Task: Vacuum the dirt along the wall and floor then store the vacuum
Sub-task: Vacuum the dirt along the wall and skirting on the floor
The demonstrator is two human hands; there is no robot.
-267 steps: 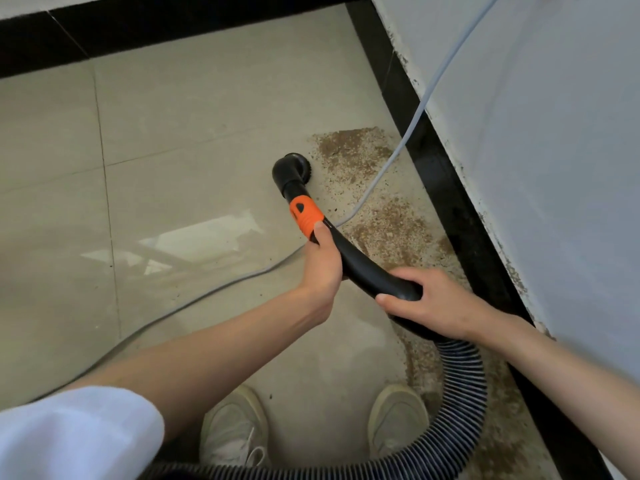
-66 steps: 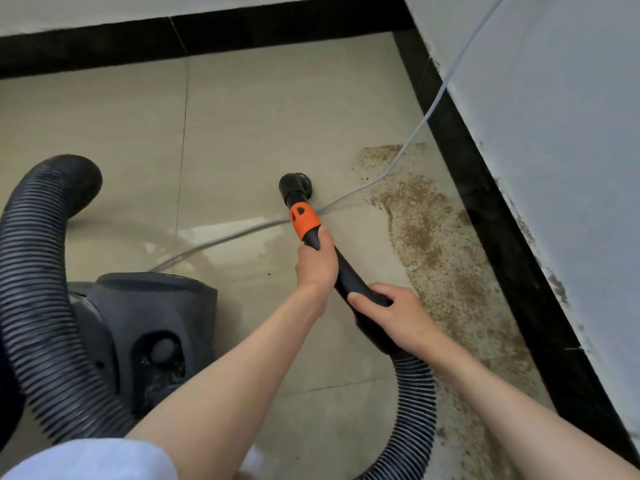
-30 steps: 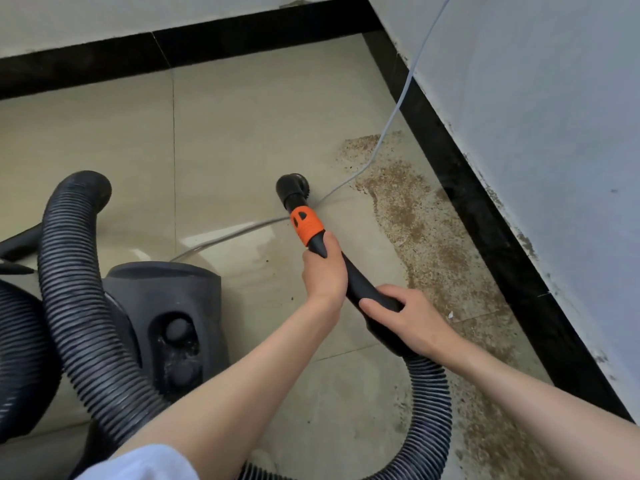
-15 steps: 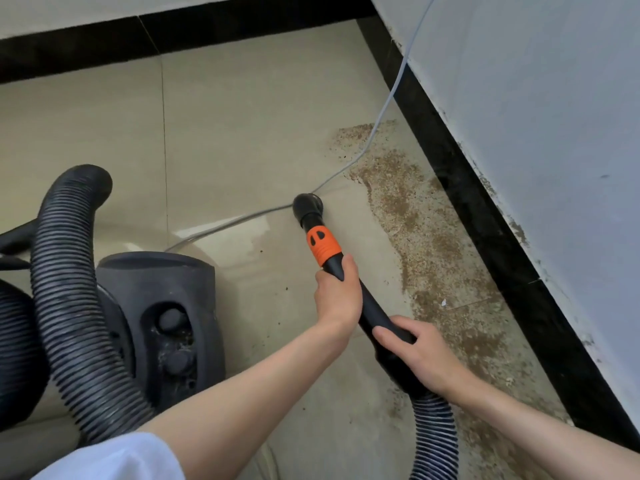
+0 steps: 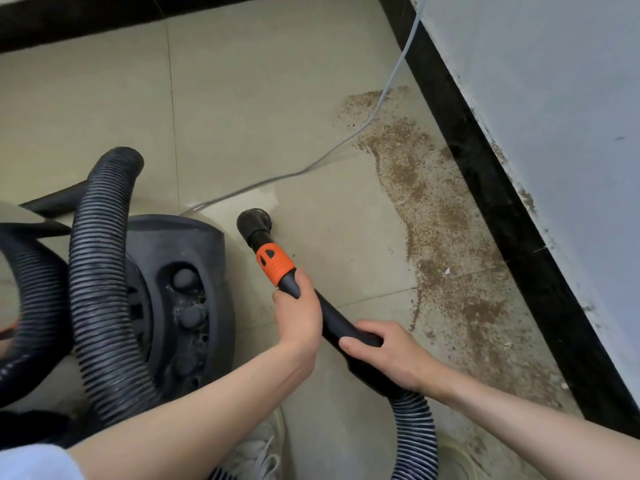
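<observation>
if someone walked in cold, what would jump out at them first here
The orange collar on the black vacuum nozzle at the centre, with the left hand gripping just behind it and the right hand further back. Next, the wide brown band of dirt on the floor along the black baseboard at right. The black vacuum body sits at left.
</observation>
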